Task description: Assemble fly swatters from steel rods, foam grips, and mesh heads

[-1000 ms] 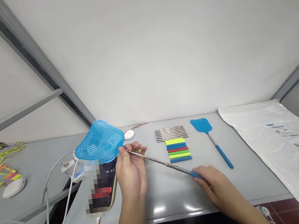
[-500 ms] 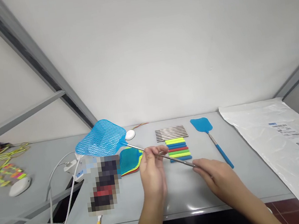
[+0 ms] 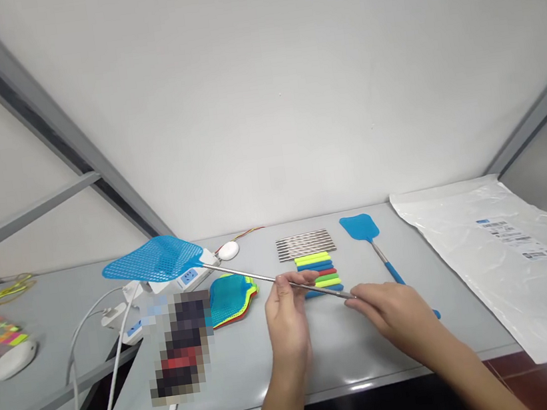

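Observation:
A blue fly swatter (image 3: pixel 157 259) with a mesh head and a thin metal rod is held up over the table, its head to the left. My left hand (image 3: pixel 287 311) is closed round the middle of the rod. At the rod's lower right end, my right hand (image 3: pixel 389 314) grips the metal, and its fingers hide the tip. Behind my left hand lies a row of coloured handle sleeves (image 3: pixel 314 267). Several metal rods (image 3: pixel 305 244) lie side by side beyond them. Stacked swatter heads (image 3: pixel 232 298) are to the left, the top one blue.
Another blue fly swatter (image 3: pixel 360 227) with a blue handle lies to the right. A white plastic package (image 3: pixel 462 261) covers the table's right end. Power strips (image 3: pixel 190 278), white cables (image 3: pixel 117 360) and a pixelated object (image 3: pixel 181 345) are on the left. A round white device (image 3: pixel 228 250) sits near the wall.
The swatter's head has moved left and its rod shows longer between my left hand and the head. Both hands keep their grip. The camera view has shifted slightly.

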Motion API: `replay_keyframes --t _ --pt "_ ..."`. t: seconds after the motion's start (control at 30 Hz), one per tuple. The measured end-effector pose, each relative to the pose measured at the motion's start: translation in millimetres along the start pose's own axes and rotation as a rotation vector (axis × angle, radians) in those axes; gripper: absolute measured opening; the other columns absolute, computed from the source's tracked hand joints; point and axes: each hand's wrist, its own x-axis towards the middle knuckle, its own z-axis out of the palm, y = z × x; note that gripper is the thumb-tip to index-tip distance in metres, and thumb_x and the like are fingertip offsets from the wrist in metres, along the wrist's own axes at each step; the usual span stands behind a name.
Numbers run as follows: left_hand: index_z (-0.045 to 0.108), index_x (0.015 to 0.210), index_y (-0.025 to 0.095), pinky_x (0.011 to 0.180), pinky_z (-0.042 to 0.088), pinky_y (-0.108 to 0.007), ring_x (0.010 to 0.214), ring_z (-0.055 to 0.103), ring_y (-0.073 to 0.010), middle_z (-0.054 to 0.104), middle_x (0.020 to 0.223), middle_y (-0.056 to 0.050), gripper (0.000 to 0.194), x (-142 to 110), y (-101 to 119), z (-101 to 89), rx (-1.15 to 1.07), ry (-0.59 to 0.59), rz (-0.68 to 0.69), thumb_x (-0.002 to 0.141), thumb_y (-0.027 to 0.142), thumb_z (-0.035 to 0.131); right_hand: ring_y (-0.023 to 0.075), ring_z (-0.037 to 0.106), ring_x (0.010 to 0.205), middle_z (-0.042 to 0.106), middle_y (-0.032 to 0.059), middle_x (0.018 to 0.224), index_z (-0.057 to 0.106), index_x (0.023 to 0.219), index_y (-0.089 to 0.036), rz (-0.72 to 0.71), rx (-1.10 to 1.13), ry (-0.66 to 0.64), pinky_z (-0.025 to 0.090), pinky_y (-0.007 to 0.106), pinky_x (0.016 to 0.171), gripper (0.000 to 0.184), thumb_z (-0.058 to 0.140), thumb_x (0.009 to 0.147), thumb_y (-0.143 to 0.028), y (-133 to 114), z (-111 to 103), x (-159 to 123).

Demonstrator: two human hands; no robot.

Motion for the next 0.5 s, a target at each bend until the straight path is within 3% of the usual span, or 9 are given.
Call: replay_keyframes --t 0.1,0.2,0.3,0.5 --pt "0.058 0.077 0.016 0.083 0.050 -0.039 0.080 0.065 -0.0183 0.068 0.081 -0.006 0.032 14 19 -10.1 -0.053 0.120 0.089 0.088 0.046 0.056 0.0149 0.055 0.052 0.060 -0.0028 0.058 0.055 0.074 -0.024 -0.008 -0.022 0.011 0.028 0.028 0.051 0.033 0.039 0.097 -0.042 12 -2 -8" --pt "0.058 0.077 0.017 0.082 0.050 -0.038 0.077 0.064 -0.0169 0.066 0.077 -0.004 0.032 24 28 -13.7 -0.063 0.140 0.160 0.088 0.046 0.057 0.0146 0.053 0.050 0.058 -0.0025 0.056 0.055 0.073 -0.024 -0.012 -0.049 0.040 0.028 0.027 0.051 0.033 0.039 0.097 -0.041 25 -2 -17" --pt "0.060 0.080 0.017 0.082 0.050 -0.037 0.077 0.064 -0.0163 0.066 0.078 -0.004 0.033 20 16 -6.3 -0.095 0.114 0.151 0.088 0.049 0.055 0.0150 0.053 0.051 0.058 -0.0016 0.055 0.056 0.073 -0.023 0.013 -0.091 0.092 0.028 0.027 0.052 0.034 0.042 0.096 -0.043 32 -1 -21" --pt "0.063 0.082 0.016 0.085 0.049 -0.037 0.087 0.065 -0.0197 0.069 0.085 -0.007 0.034 -2 -16 13.7 0.010 -0.054 -0.064 0.090 0.046 0.052 0.0151 0.055 0.059 0.064 0.0010 0.066 0.059 0.079 -0.022 -0.033 -0.098 0.088 0.031 0.028 0.058 0.032 0.041 0.097 -0.041 31 -5 -16"
